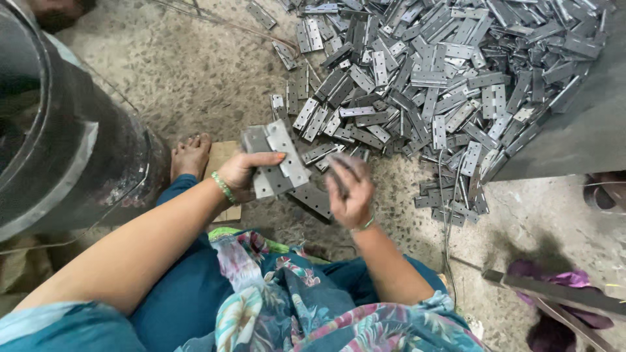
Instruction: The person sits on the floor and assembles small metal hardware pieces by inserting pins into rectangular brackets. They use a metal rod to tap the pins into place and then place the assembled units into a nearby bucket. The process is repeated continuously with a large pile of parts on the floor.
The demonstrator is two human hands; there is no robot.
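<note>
While the person sits on the floor, floral cloth [293,306] over the lap, both hands work just above the knees. The left hand [242,175] is closed on a small stack of hinges [277,160], thumb across its face, the stack's long axis running up and slightly left from the palm. The right hand [352,192] sits just right of it, fingers curled round a dark hinge [339,171] (blurred, so the grip is hard to read), and it is the hand nearer the pile [430,72]. A bare foot [190,156] rests beside a dark drum [72,143] at left. Beyond the hands, up and to the right, the grey pile spreads across the concrete.
</note>
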